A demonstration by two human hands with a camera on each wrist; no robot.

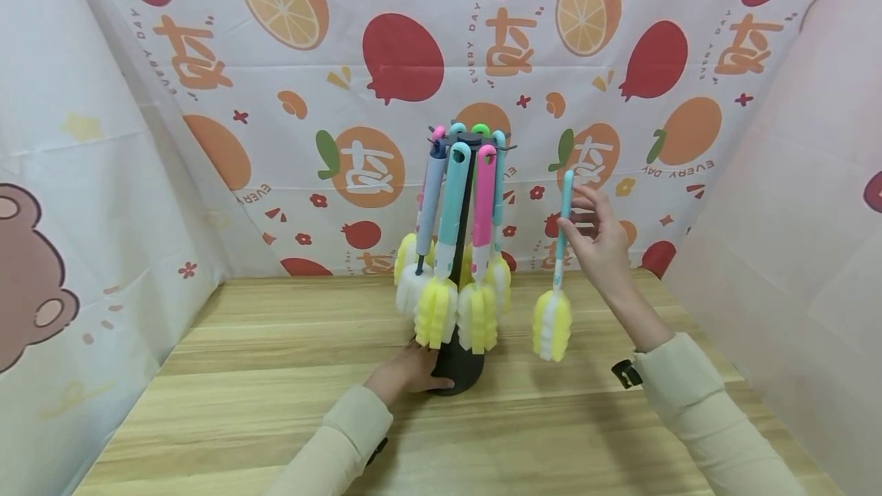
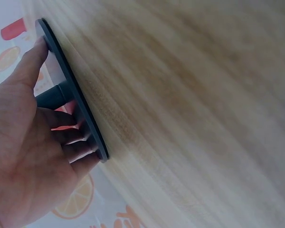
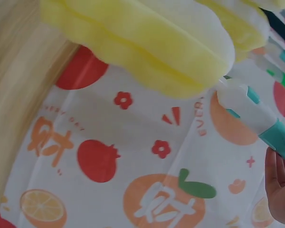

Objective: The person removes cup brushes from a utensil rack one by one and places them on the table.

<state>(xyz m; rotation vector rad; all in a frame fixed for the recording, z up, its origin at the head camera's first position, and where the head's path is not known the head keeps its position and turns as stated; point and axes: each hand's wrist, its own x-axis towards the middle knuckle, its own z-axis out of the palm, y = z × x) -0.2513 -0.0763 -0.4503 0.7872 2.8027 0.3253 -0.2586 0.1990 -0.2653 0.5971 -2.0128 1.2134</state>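
Observation:
My right hand [image 1: 601, 239] pinches the teal handle of a bottle brush [image 1: 551, 324] between thumb and fingers. It hangs upright, its yellow-and-white sponge head down, to the right of a black stand [image 1: 460, 370]. On the stand's top hooks hang several more brushes, among them a pink-handled brush [image 1: 485, 197], a teal-handled brush [image 1: 451, 205] and a grey-handled brush [image 1: 429, 209] with a white head. Low down, my left hand [image 1: 413, 370] presses on the round base [image 2: 71, 71], thumb and fingers spread either side of the pole [image 2: 54, 96].
The stand is on a light wooden table [image 1: 296, 358]. A fruit-patterned cloth [image 1: 276, 98] hangs behind it, with pale cloth walls at the left [image 1: 76, 98] and right [image 1: 779, 197]. Dark straps show at both cuffs.

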